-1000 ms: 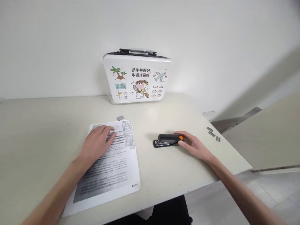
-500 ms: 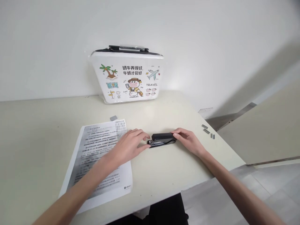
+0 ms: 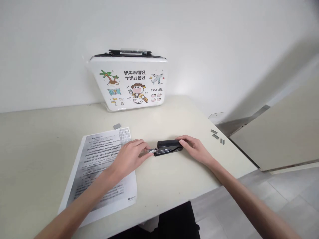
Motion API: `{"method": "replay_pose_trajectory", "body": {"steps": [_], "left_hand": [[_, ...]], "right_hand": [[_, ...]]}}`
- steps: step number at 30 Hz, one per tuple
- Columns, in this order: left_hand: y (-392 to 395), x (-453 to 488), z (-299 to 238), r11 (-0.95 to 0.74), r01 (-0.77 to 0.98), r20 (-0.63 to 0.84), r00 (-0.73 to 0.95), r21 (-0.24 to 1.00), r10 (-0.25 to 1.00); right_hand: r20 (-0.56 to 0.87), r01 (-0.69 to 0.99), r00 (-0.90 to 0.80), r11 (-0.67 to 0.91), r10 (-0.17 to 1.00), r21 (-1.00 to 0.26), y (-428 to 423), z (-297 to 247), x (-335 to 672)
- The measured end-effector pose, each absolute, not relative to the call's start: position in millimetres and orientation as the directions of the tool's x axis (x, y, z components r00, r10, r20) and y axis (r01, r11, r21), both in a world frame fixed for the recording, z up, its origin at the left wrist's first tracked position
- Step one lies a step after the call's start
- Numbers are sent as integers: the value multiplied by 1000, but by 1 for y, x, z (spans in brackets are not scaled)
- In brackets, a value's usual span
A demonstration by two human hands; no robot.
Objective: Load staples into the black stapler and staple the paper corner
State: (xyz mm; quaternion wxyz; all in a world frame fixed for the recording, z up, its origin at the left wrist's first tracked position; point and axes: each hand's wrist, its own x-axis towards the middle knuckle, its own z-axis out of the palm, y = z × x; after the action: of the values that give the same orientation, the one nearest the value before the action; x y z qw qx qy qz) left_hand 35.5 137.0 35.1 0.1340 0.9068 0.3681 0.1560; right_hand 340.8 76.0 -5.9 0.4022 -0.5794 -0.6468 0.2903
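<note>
On the table lies a black stapler [image 3: 168,147], its top arm raised a little above the base. My right hand [image 3: 193,147] grips its right end between thumb and fingers. With thumb and fingertips, my left hand [image 3: 131,155] pinches a metal part [image 3: 152,150] that sticks out of the stapler's left end. Printed sheets of paper [image 3: 104,169] lie under my left hand and forearm. Just beyond their top edge is a small grey strip of staples [image 3: 117,126].
A white case with cartoon prints [image 3: 132,83] stands against the wall at the back of the table [image 3: 169,179]. Several short staple strips [image 3: 215,136] lie near the table's right edge. To the right is a pale panel [image 3: 279,139] above the tiled floor.
My left hand has closed on the metal part, which now juts further from the stapler's left end. My right hand keeps its grip. The whole view has shifted slightly.
</note>
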Motion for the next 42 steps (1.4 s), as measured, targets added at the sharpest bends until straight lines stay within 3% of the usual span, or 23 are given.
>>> {"method": "replay_pose_trajectory", "body": {"steps": [8, 14, 17, 23, 37, 39, 42], "left_hand": [[145, -10, 40, -679, 651, 152, 675, 338, 722], [201, -43, 37, -412, 875, 300, 334, 254, 894], [233, -49, 34, -345, 911, 299, 272, 226, 915], [268, -43, 29, -286, 947, 169, 262, 143, 950], [268, -29, 21, -359, 931, 211, 364, -62, 907], [270, -32, 23, -383, 923, 190, 384, -44, 904], [278, -42, 29, -460, 881, 79, 453, 109, 888]], "right_hand": [[194, 554, 1, 161, 981, -817, 75, -4, 338], [175, 561, 3, 143, 985, -815, 75, -3, 337], [183, 564, 0, 151, 983, -812, 75, -2, 336], [186, 573, 4, 151, 982, -805, 75, -1, 336], [163, 572, -4, 136, 987, -809, 74, 0, 336], [162, 575, -2, 134, 987, -807, 75, -1, 336], [156, 563, -2, 130, 988, -816, 75, -2, 336]]}}
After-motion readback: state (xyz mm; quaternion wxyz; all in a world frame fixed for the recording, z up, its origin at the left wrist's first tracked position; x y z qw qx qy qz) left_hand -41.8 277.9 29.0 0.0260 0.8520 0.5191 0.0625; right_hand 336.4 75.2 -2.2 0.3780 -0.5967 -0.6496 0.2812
